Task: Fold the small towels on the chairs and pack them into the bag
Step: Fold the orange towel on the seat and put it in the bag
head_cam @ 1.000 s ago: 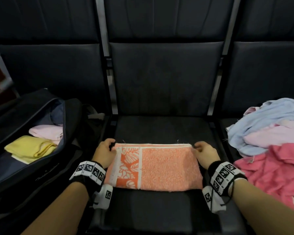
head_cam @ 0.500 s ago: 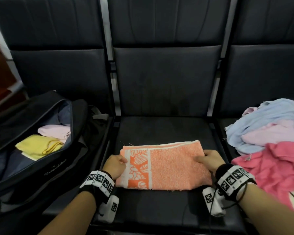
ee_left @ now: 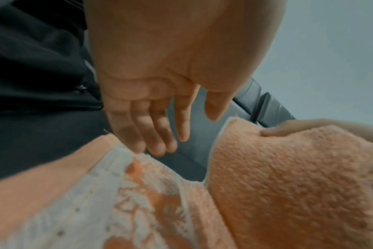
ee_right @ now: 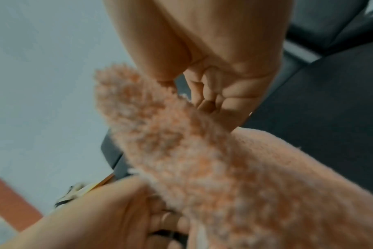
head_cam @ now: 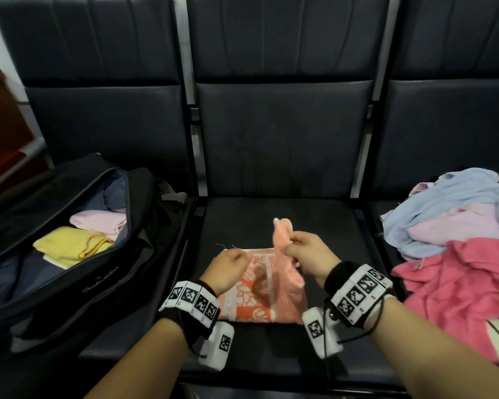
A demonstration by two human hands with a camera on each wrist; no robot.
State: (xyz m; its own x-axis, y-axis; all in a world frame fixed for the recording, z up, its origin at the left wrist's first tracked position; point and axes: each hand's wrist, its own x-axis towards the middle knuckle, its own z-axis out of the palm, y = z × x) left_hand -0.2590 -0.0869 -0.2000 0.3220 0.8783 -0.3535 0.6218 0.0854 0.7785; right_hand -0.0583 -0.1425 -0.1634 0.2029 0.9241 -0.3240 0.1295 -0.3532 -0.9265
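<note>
An orange towel (head_cam: pixel 260 298) with a white flowered band lies folded on the middle chair seat (head_cam: pixel 329 226). My right hand (head_cam: pixel 297 249) pinches the towel's right end and holds it raised over the towel's middle, near the left hand. The right wrist view shows the fuzzy end (ee_right: pixel 151 118) caught between thumb and curled fingers (ee_right: pixel 204 101). My left hand (head_cam: pixel 228 266) rests at the towel's far left corner. In the left wrist view its straight fingertips (ee_left: pixel 155 148) touch the white band (ee_left: pixel 109 185). An open black bag (head_cam: pixel 98 286) sits on the left seat.
Inside the bag lie a folded yellow towel (head_cam: pixel 69 246) and a pale pink one (head_cam: pixel 98 223). On the right seat is a loose pile with a light blue towel (head_cam: pixel 450 205) and a bright pink cloth (head_cam: pixel 458 292). Chair backs rise behind.
My right hand has lifted the towel's right end and carried it left, over the towel. My left hand has stayed at the left edge, its fingers now straighter.
</note>
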